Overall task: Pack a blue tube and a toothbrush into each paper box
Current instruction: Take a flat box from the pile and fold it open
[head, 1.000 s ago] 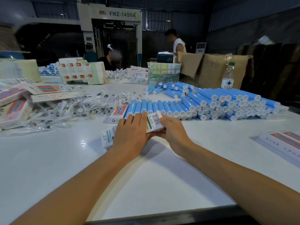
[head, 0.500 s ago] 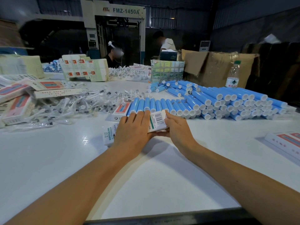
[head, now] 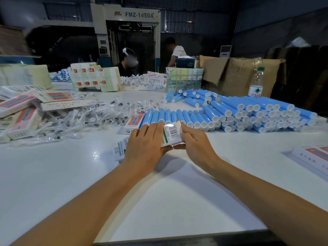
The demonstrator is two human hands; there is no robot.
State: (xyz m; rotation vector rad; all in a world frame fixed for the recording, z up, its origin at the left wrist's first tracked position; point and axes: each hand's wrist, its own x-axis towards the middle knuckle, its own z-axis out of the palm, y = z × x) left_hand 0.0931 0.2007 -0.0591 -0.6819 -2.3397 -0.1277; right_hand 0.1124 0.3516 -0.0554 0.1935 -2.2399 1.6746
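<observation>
A white paper box (head: 171, 134) with a barcode lies across the middle of the white table (head: 53, 174). My left hand (head: 144, 144) covers its middle, fingers wrapped over the top. My right hand (head: 195, 144) pinches its right end between index finger and thumb. The box's left end (head: 119, 149) with blue lettering sticks out past my left hand. Just beyond lies a row of blue tubes (head: 177, 116), joined to a big stack of blue tubes (head: 257, 112) on the right. Wrapped toothbrushes (head: 85, 118) are heaped at the left.
Flat and folded boxes (head: 19, 110) pile up at the far left; another box (head: 132, 123) lies behind my left hand and more boxes (head: 314, 155) at the right edge. A water bottle (head: 256, 82) and cardboard cartons (head: 236, 73) stand behind the tubes. Two people work at the far side.
Both hands stay on the box. My right index finger has risen onto the box's right end, and the view has shifted slightly.
</observation>
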